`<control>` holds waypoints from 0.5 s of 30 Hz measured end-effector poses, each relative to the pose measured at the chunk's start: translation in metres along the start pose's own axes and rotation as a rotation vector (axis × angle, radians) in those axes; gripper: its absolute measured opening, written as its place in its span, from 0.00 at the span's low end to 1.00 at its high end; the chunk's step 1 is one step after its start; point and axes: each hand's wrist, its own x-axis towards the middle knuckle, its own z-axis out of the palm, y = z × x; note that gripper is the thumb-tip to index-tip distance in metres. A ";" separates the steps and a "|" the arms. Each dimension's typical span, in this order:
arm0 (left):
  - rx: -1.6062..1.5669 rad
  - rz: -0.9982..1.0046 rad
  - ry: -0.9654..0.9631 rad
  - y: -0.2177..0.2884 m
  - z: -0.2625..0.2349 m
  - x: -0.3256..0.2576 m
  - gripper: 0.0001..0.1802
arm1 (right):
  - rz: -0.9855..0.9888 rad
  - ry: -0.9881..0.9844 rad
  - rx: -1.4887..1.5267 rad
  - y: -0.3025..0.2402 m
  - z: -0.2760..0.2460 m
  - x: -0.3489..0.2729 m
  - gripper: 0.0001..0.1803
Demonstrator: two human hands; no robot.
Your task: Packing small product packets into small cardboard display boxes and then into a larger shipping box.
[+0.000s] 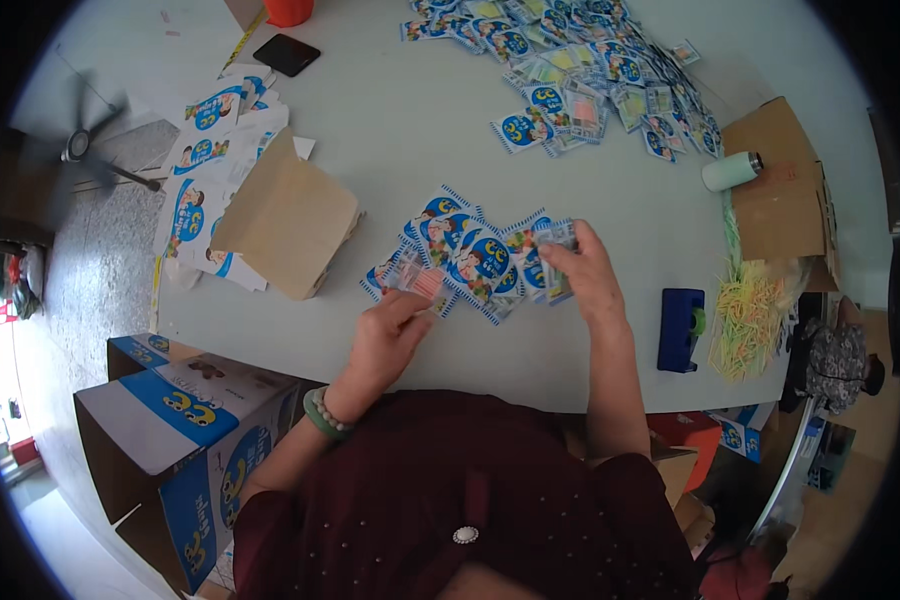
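Note:
A small heap of blue-and-white snack packets lies on the table in front of me. My left hand is at the heap's near left edge. Its fingers are curled together at the lower edge of a clear-backed packet with pink sticks inside. At the heap's right end, my right hand has its thumb and fingers closed on a small packet, which overlaps the packets beneath it.
A large pile of similar packets covers the far right. At left stands an opened cardboard box beside flat printed bags and a phone. Rightward are a tape dispenser, bottle, carton and loose coloured sticks.

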 end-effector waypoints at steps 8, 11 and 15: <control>-1.174 -0.298 0.135 0.001 0.026 0.004 0.20 | -0.452 -0.196 -0.113 -0.006 0.089 -0.043 0.19; -1.246 -0.334 0.126 -0.003 0.012 -0.004 0.20 | -0.666 -0.058 -0.687 -0.015 0.065 -0.026 0.20; -1.265 -0.419 0.004 -0.011 0.009 -0.014 0.16 | -0.828 -0.071 -1.061 -0.001 0.049 -0.010 0.12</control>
